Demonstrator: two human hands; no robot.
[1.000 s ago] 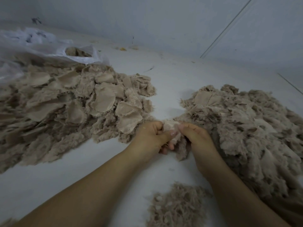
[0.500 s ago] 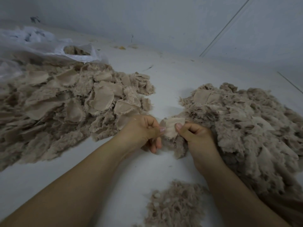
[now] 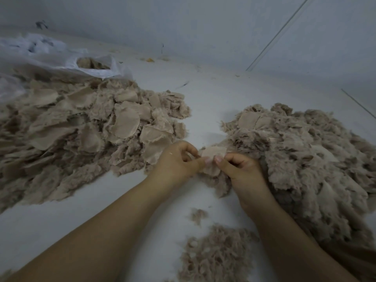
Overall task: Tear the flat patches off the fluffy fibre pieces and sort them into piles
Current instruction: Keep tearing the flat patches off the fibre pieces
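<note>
The flat patch [image 3: 213, 153] sits between the two hands, at the near edge of the big fluffy heap [image 3: 301, 159] on the right. The left hand [image 3: 179, 162] and right hand [image 3: 239, 166] are close together, each pinching the patch between thumb and fingers. Half a second ago the hands were a little apart with the patch spread open; now the thumbs have come nearly together on it, so I judge a fresh grip for the tear. Whether the patch has parted from its tuft [image 3: 215, 180] is hidden by the fingers. The left pile [image 3: 85, 127] and the plastic bag [image 3: 61, 60] run off-frame.
</note>
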